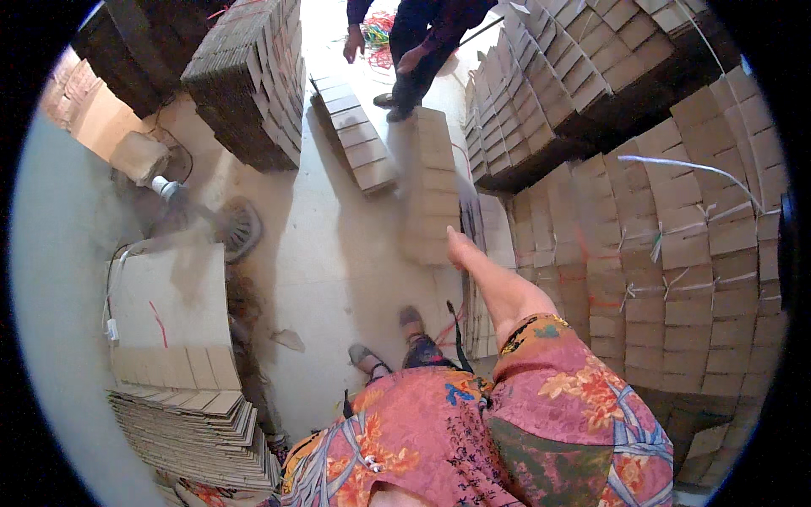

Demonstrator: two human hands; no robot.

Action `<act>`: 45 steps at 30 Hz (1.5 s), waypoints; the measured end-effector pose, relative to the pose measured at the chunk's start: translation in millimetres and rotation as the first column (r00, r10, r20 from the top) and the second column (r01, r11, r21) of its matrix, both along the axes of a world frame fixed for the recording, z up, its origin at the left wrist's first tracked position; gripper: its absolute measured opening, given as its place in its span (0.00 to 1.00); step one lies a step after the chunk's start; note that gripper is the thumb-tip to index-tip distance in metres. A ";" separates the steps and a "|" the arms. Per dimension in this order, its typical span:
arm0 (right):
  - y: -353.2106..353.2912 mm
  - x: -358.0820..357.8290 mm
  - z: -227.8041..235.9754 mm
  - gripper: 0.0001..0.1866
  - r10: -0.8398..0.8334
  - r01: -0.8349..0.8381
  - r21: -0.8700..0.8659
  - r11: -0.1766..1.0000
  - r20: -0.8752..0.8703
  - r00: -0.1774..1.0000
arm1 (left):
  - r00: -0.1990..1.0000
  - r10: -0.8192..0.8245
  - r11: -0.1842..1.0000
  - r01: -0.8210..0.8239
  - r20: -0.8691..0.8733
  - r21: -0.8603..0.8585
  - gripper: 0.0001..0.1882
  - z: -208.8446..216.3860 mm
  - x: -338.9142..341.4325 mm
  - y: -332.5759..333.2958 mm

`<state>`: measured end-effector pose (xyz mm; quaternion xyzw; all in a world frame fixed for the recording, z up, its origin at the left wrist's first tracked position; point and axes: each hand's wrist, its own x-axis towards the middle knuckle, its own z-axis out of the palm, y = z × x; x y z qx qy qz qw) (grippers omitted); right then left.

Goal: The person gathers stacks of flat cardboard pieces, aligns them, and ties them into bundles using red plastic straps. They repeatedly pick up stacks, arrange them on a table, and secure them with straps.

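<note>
Pink floral clothing fills the bottom of my feed, with the wearer's shoes poking out just past it. Right hand is at the near right edge of a long cardboard bundle; fingers look curled, but I honestly can't tell how closed they are or whether they've got hold of it. Left hand's out of my view, so can't call that grip. The bundle's long axis runs pretty much straight away from the wearer, far end by the feet of a co-worker, near end kinda blurry. Left of it, a second bundle slants off to the upper left. Tall cardboard stacks crowd both sides, so I'm looking down a narrow lane with the co-worker standing in it. White string crosses the right-hand pile, and coloured straps lie tangled by the co-worker
</note>
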<state>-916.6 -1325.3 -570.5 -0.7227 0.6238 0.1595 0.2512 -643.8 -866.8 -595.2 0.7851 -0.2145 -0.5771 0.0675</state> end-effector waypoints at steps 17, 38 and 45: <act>-22.8 54.9 62.2 0.34 -0.021 0.018 0.166 0.986 0.018 1.000 | 0.957 0.286 0.958 -0.284 0.040 -0.041 0.23 16.4 7.3 14.6; -30.2 -8.3 26.2 0.27 0.206 -0.187 0.105 0.977 -0.216 0.954 | 0.913 0.406 0.914 -0.405 0.039 -0.033 0.21 35.0 -20.5 20.1; -26.9 25.7 76.1 0.34 -0.042 0.052 0.131 0.990 -0.078 0.996 | 0.902 0.430 0.902 -0.428 0.033 -0.052 0.20 34.0 -14.8 23.2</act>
